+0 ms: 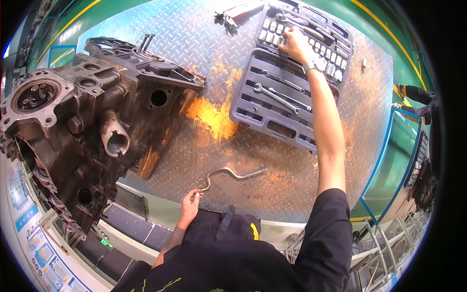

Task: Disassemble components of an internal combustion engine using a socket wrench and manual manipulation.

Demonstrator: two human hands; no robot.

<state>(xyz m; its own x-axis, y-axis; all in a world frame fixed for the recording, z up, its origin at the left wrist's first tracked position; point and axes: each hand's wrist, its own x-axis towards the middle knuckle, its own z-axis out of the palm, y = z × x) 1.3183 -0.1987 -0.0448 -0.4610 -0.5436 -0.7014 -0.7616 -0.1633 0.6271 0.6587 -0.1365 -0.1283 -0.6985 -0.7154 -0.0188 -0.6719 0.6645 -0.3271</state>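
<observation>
A bent metal speed handle (pixel 225 169) runs over the near part of the plate table, its near end pinched in the fingers of my left hand (pixel 189 207). My right hand (pixel 296 46) reaches into the far half of an open grey tool case (pixel 239 109), its fingertips closed at a row of chrome sockets (pixel 266 36). They seem to pinch one socket, though the fingers partly hide it. More sockets (pixel 333 61) sit in rows right of that hand. Combination wrenches (pixel 275 97) lie in the case's near half, partly behind my right forearm.
A large dark engine block (pixel 90 121) fills the left side, resting by a wooden block (pixel 151 160). Gloves (pixel 228 19) lie at the table's far edge. A small metal piece (pixel 364 63) sits right of the case. Another person (pixel 421 100) stands at the far right.
</observation>
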